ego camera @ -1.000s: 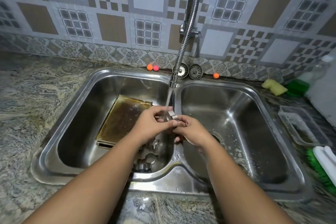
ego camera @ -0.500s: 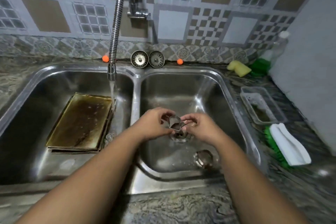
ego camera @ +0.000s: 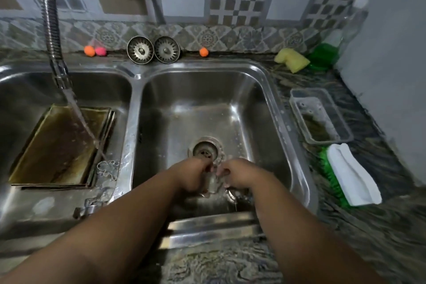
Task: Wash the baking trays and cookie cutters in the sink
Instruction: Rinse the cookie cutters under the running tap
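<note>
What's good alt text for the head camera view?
The left hand and right hand hold a cookie cutter low in the right basin near its drain. The faucet runs onto stacked baking trays in the left basin.

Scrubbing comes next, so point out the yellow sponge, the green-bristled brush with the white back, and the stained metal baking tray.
yellow sponge (ego camera: pixel 291 60): head view, middle of its top face.
green-bristled brush with the white back (ego camera: pixel 352 175): head view, centre of that back.
stained metal baking tray (ego camera: pixel 53 145): head view, its browned floor.
</note>
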